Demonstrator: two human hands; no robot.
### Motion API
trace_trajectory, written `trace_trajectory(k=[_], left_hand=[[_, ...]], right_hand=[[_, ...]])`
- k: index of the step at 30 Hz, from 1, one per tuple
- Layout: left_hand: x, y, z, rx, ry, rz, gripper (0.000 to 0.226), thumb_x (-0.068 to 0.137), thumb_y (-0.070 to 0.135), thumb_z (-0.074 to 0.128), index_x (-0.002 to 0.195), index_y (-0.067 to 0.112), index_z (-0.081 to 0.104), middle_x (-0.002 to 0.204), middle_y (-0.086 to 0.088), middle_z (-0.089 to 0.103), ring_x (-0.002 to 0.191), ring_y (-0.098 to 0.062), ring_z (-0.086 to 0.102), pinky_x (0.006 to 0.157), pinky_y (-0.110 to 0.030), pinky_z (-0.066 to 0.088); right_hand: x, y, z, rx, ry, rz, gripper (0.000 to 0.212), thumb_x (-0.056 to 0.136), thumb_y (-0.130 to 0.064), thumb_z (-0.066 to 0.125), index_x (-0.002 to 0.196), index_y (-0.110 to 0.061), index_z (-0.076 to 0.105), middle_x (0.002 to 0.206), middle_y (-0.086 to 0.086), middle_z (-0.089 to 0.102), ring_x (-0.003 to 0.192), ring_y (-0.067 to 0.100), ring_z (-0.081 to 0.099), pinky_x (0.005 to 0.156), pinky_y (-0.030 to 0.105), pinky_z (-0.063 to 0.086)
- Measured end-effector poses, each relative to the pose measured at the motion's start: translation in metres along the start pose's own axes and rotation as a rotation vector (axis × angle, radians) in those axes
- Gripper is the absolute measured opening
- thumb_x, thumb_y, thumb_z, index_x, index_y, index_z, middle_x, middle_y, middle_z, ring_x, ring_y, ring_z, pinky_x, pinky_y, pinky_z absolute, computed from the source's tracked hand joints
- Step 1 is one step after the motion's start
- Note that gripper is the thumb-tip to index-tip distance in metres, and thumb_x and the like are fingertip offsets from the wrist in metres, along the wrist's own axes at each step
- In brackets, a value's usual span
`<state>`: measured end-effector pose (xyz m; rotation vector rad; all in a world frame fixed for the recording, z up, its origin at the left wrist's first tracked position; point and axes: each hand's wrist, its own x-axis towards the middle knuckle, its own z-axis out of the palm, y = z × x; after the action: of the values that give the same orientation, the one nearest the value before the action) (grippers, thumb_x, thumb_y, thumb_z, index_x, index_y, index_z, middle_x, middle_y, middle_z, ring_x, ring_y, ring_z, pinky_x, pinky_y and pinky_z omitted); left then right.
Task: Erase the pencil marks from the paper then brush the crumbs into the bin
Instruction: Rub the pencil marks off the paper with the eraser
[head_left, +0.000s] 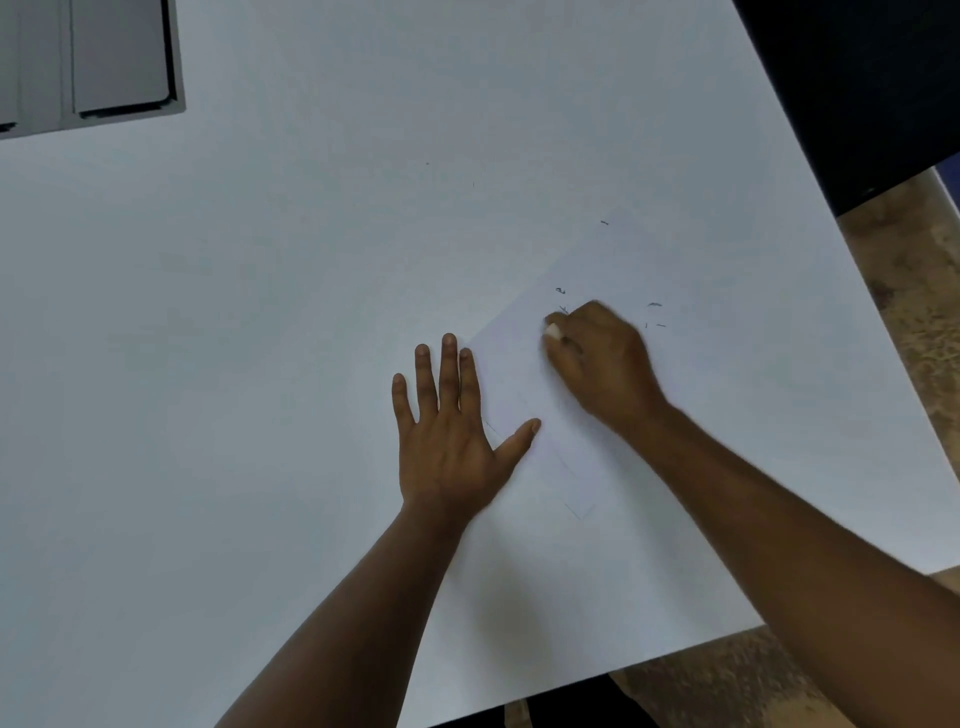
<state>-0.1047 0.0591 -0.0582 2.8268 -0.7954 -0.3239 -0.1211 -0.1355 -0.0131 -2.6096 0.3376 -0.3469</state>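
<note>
Crumbs (654, 304) dot paper (675, 395) beyond right hand (605, 364) pinching eraser (551, 330).

A white table (260, 364) fills most of the view, a grey panel (88, 62) lying at its far left corner, a dark block (872, 93) past its far right edge, and mottled brown floor (914, 322) beyond its right edge
</note>
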Motion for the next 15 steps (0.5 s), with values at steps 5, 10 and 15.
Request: trace_trajectory(k=[5,10,15], left_hand=[[0.001,-0.003,0.003,0.077,-0.016,0.080,0.092,0.094,0.079,0.012,0.165,0.021,0.005,0.173,-0.001,-0.006,0.158,-0.033,-0.012,0.123,-0.064,0.001],[0.000,-0.003,0.002,0.081,-0.019,0.072,0.094,0.094,0.080,0.017,0.164,0.018,0.008,0.173,-0.001,-0.003,0.158,-0.032,-0.012,0.123,-0.064,-0.003],[0.001,0.002,-0.001,0.040,-0.030,0.031,0.096,0.094,0.083,0.018,0.164,0.019,0.006,0.173,0.002,-0.005,0.157,-0.029,-0.016,0.123,-0.064,-0.007]], right_hand=[[-0.035,-0.031,0.022,0.079,-0.215,-0.183,0.022,0.095,-0.021,0.056,0.100,-0.007,0.072,0.083,0.007,0.062,0.073,0.021,0.058,0.067,0.037,0.051],[-0.031,-0.024,0.026,-0.012,-0.203,-0.282,0.025,0.095,-0.020,0.052,0.094,-0.005,0.071,0.079,0.009,0.059,0.067,0.026,0.056,0.063,0.038,0.048],[0.004,0.034,0.002,-0.160,0.024,-0.070,0.027,0.094,-0.017,0.050,0.086,-0.001,0.070,0.074,0.014,0.056,0.065,0.034,0.056,0.061,0.041,0.049]])
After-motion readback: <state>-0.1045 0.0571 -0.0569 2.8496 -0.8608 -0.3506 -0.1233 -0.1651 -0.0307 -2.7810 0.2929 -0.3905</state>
